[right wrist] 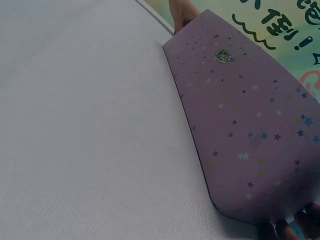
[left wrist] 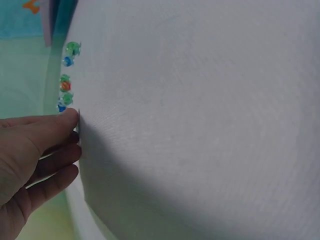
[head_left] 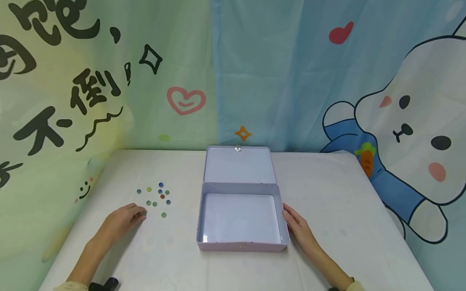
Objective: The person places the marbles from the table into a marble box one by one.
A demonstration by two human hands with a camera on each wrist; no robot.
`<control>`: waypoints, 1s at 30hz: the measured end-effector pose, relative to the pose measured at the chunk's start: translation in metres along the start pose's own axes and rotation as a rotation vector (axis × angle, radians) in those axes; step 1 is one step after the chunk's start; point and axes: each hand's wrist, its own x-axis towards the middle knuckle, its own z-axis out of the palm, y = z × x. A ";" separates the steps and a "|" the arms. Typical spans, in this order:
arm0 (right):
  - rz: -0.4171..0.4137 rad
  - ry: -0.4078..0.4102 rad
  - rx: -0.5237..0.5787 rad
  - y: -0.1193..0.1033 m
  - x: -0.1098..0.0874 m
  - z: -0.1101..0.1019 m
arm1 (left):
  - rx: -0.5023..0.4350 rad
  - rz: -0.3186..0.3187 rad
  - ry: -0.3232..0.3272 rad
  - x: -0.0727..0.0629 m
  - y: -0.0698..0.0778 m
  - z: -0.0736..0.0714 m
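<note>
Several small glass marbles (head_left: 154, 204), green, blue, yellow and reddish, lie scattered on the white tabletop left of the box. Beside their near-left edge, my left hand (head_left: 121, 220) pinches a greenish marble (head_left: 144, 213) between thumb and fingertips, mostly covered by the fingers. In the left wrist view, other marbles (left wrist: 66, 86) line up beyond that hand (left wrist: 37, 155). A pale purple metal box (head_left: 243, 247) stands with its lid (head_left: 239, 163) raised, and its inside is bare. Against the box's right wall rest the extended fingers of my right hand (head_left: 300, 228).
The white-covered table (head_left: 335, 202) reaches back to a printed cloth backdrop (head_left: 255, 81). A small metal clasp (head_left: 238, 148) sits at the lid's top edge. Coloured stars dot the box's front wall (right wrist: 240, 125) in the right wrist view.
</note>
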 end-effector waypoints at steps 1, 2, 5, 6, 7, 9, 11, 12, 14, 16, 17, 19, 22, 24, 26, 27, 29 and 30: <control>-0.002 -0.002 0.001 0.000 0.000 0.000 | 0.002 -0.001 -0.006 0.000 0.001 -0.001; -0.002 -0.003 0.005 0.000 0.000 0.000 | -0.001 -0.001 -0.009 0.001 0.002 -0.003; -0.007 -0.007 0.009 0.001 0.000 0.000 | -0.001 0.020 0.015 0.003 0.004 -0.007; -0.009 -0.008 0.011 0.001 0.000 0.000 | -0.005 0.037 0.033 0.004 0.005 -0.009; -0.009 -0.008 0.010 0.001 0.001 0.000 | -0.008 0.055 0.056 0.005 0.006 -0.010; -0.012 -0.010 0.008 0.001 0.001 0.000 | -0.014 0.098 0.097 0.008 0.009 -0.013; -0.013 -0.009 0.006 0.002 0.001 0.001 | -0.030 0.131 0.120 0.012 0.013 -0.016; -0.012 -0.007 0.003 0.002 0.001 0.001 | -0.044 0.136 0.119 0.014 0.016 -0.018; -0.014 -0.003 0.001 0.002 0.001 0.001 | -0.075 0.140 0.106 0.018 0.022 -0.022; -0.018 -0.002 0.006 0.002 0.000 0.001 | -0.113 0.143 0.086 0.023 0.027 -0.025; -0.020 -0.001 0.010 0.002 0.000 0.001 | -0.134 0.149 0.079 0.026 0.030 -0.027; -0.026 -0.002 0.024 0.002 0.000 0.002 | -0.173 0.175 0.078 0.033 0.036 -0.029; -0.025 -0.003 0.033 0.000 0.000 0.002 | -0.240 0.226 0.077 0.045 0.045 -0.032; -0.018 -0.005 0.029 -0.001 0.000 0.002 | -0.290 0.250 0.065 0.053 0.051 -0.034; -0.012 -0.010 0.020 -0.002 0.000 0.002 | -0.347 0.252 0.026 0.063 0.060 -0.038; -0.010 -0.013 0.016 -0.002 0.000 0.002 | -0.376 0.246 0.003 0.068 0.065 -0.040; -0.004 -0.017 0.011 -0.003 0.000 0.002 | -0.429 0.238 -0.038 0.079 0.075 -0.044; -0.002 -0.018 0.009 -0.003 0.000 0.002 | -0.454 0.235 -0.058 0.084 0.080 -0.045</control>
